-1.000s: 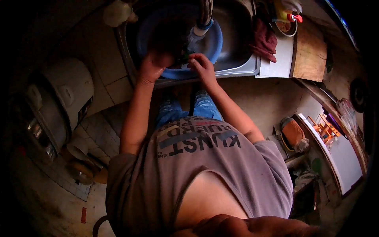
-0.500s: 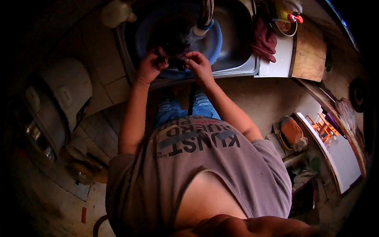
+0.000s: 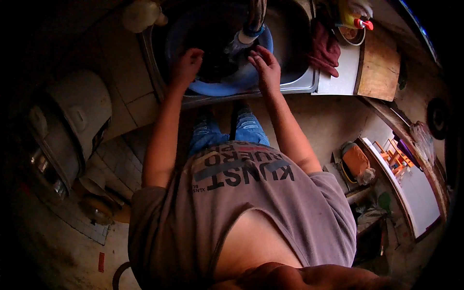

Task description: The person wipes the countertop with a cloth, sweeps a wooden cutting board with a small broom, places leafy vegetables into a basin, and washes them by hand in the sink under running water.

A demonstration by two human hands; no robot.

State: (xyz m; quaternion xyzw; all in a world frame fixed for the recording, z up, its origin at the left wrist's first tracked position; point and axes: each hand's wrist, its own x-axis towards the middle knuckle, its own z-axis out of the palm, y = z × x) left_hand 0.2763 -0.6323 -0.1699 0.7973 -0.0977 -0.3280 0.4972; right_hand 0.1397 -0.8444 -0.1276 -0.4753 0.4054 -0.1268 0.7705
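A blue basin (image 3: 217, 90) sits in the metal sink (image 3: 295, 85) in the head view. Dark, wet material (image 3: 215, 63) fills much of it; its kind is lost in shadow. My left hand (image 3: 186, 67) is over the basin's left side, fingers loosely bent and apart, with nothing visible in them. Over the right side, my right hand (image 3: 267, 67) has its fingers spread and appears empty. Between the hands, water runs from the faucet (image 3: 247, 36) into the basin.
A dark red cloth (image 3: 324, 50) hangs over the sink's right edge. Beside it are a wooden board (image 3: 378, 65) and a bottle with a red nozzle (image 3: 362, 24). A large pale appliance (image 3: 79, 113) stands at left. A pale rounded object (image 3: 140, 17) is by the sink's upper left.
My hands have let go of the dark material they held together and moved apart, the right one outward to the right. The faucet end has shifted slightly.
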